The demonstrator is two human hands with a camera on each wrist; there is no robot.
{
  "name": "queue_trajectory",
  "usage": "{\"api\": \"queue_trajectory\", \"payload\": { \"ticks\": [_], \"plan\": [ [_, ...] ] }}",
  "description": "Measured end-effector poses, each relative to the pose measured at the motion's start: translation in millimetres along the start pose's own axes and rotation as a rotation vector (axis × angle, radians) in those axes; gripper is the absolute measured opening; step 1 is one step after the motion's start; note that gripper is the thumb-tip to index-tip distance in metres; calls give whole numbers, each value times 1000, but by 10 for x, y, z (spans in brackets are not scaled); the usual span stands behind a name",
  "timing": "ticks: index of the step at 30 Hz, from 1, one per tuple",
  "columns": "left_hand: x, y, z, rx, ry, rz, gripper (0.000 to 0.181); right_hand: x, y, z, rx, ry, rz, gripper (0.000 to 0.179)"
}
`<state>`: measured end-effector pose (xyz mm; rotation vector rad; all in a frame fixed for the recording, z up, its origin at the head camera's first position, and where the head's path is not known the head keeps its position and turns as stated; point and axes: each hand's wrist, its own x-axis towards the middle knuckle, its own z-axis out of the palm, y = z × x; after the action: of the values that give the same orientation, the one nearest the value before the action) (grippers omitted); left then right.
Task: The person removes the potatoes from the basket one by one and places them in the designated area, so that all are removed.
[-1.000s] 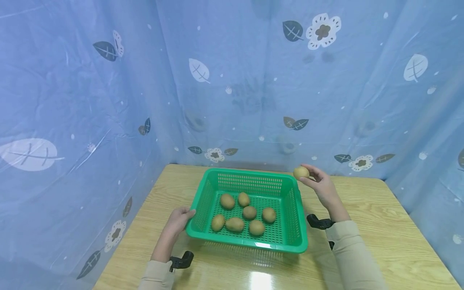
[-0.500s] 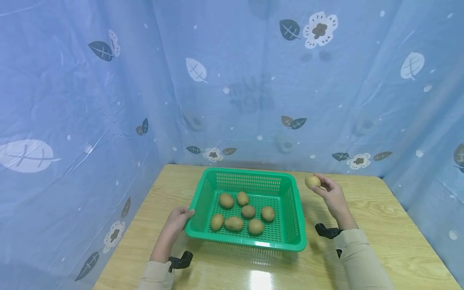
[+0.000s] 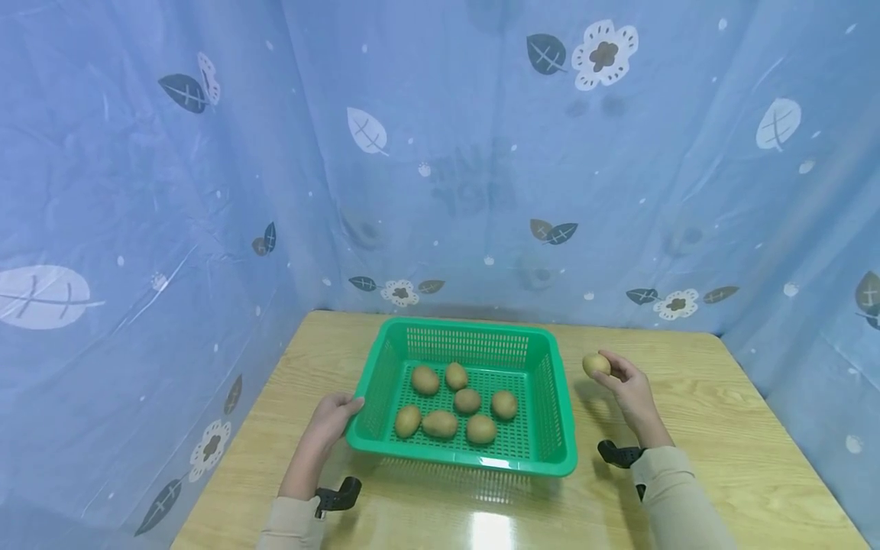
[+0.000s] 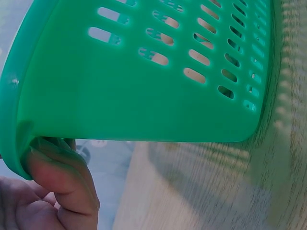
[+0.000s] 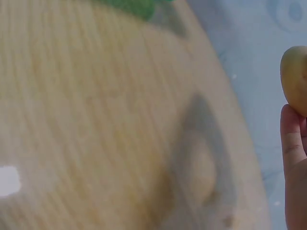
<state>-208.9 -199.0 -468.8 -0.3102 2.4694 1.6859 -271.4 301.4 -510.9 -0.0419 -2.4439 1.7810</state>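
A green plastic basket (image 3: pixel 565 428) with slotted walls stands on the table, with several brown potatoes (image 3: pixel 440 424) lying on its floor. My left hand (image 3: pixel 331 418) grips the basket's left rim, thumb on top; in the left wrist view its curled fingers (image 4: pixel 62 177) are under the rim lip. To the right of the basket, my right hand (image 3: pixel 631 389) pinches one potato (image 3: pixel 595 364) between thumb and fingers, held above the table. The right wrist view catches that potato (image 5: pixel 295 79) only partly, at its right edge, above the thumb.
The wooden table (image 3: pixel 729 443) extends on both sides of the basket and in front of it. A blue patterned curtain (image 3: pixel 440 153) hangs behind and to the left and right. Black camera mounts (image 3: pixel 338 496) sit on both wrists.
The right hand has carried its potato rightward from over the basket's back right corner, then lower toward the table. The left hand stays on the rim; the potatoes inside keep their places.
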Motion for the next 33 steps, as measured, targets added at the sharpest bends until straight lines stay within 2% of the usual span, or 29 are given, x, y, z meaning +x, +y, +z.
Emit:
{"api": "queue_trajectory", "payload": {
  "ticks": [7,16,26,33],
  "plan": [
    [11,16,-13,6,-4,-7,34,-3,122,10,-22,-30,68,67],
    [30,-10,7,11,11,-10,33,-23,246,59,-191,-47,134,64],
    [-10,4,18,0,13,1,34,-32,318,107,-155,-58,141,65],
    [-11,10,15,5,6,-4,37,-2,363,122,-175,-68,127,64]
  ]
}}
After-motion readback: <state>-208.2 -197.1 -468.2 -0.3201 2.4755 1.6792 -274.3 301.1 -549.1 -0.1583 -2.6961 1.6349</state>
